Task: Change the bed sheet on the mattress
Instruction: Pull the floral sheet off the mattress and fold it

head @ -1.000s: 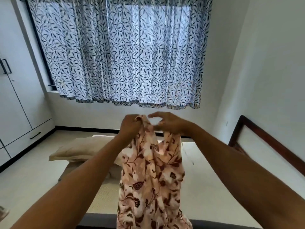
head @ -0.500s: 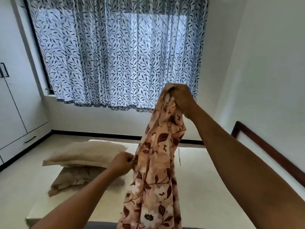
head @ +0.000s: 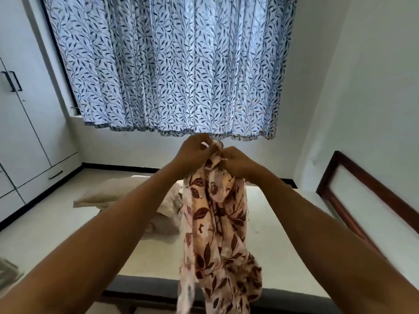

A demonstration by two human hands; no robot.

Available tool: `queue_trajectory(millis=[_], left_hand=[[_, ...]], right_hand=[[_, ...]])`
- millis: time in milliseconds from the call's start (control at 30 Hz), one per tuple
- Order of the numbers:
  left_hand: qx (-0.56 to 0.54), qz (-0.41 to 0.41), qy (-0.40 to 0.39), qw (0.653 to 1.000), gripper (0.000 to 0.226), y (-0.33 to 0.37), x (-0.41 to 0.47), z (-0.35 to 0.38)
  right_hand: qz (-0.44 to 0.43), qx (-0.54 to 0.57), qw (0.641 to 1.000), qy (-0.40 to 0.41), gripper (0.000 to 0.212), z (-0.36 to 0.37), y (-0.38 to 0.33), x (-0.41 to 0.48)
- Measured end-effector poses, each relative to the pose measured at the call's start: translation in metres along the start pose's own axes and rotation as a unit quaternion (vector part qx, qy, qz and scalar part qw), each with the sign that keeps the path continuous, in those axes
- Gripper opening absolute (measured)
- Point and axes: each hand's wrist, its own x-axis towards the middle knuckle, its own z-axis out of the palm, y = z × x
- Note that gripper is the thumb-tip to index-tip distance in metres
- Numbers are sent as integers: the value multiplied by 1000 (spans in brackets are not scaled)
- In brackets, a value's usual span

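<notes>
Two pillows (head: 102,197) lie stacked on the mattress (head: 276,225).

Person, two limbs in view.
- left hand (head: 194,152), right hand (head: 235,163): bare.
- left forearm (head: 118,225), right forearm (head: 303,220): bare behind each hand, slim at the wrist, broadening away from it.

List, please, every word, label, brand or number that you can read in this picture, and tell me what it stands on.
None: no text can be read anywhere in the picture. The floral bed sheet, gripped by the left hand and right hand, and the curtain bear only leaf prints; the wardrobe and mattress are plain.
</notes>
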Motion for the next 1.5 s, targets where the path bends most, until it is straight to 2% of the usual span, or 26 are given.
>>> queue_trajectory(millis=[33,100,167,233,300,467,567,633,700,733,800,867,933,967,1100,1167,1233,1300,1367,1467,1500], left_hand=[[17,-8,-14,1000,37,-6,-6,-3],[41,-49,-48,997,51,-23,-18,-9],[50,-81,-70,993,39,-40,-28,-13],[85,-117,-44,989,19,-56,-33,-13],[110,-162,-6,981,12,-71,-38,-14],[175,-227,65,956,32,-91,-45,-30],[172,-252,95,948,27,-84,-47,-42],[128,-217,111,961,31,-70,-44,-44],[82,-161,120,976,34,-49,-35,-40],[66,-131,111,983,32,-33,-30,-36],[85,-74,72,991,32,1,-18,-30],[124,-29,46,991,30,32,-5,-28],[159,7,49,986,32,43,8,-35],[174,15,49,983,32,41,10,-40],[205,-36,-4,978,31,7,-6,-59],[253,-76,-19,964,27,-17,-20,-62],[248,-115,-11,962,29,-38,-34,-68],[191,-150,11,970,22,-53,-42,-78],[105,-152,51,982,16,-55,-49,-89],[-71,-113,137,981,10,-36,-48,-102],[-107,-100,158,977,16,-29,-45,-105]], right_hand=[[9,-12,1000,4,14,-4,-1,1],[7,-31,999,7,18,-17,-9,1],[0,-28,999,15,17,-30,-19,3],[-7,-11,999,43,15,-41,-29,8],[-20,31,996,86,18,-53,-39,13],[-16,175,955,239,16,-90,-47,12],[17,176,940,291,10,-98,-32,5],[45,160,954,250,15,-90,-21,-4],[57,143,974,164,12,-71,-17,-12],[48,129,984,116,11,-60,-19,-15],[10,97,995,33,25,-37,-31,-13],[-44,67,997,-6,31,-22,-45,-6],[-75,31,997,-13,8,-22,-56,2],[-73,10,997,-14,4,-29,-58,5],[-33,-79,996,-30,33,-62,-51,13],[-16,-109,993,-33,36,-70,-41,13],[-10,-100,995,-28,33,-73,-30,11],[-3,-73,997,-11,30,-75,-23,11],[11,-51,998,20,25,-75,-19,15],[20,-35,998,52,26,-67,-19,23],[27,-28,998,51,25,-62,-19,25]])
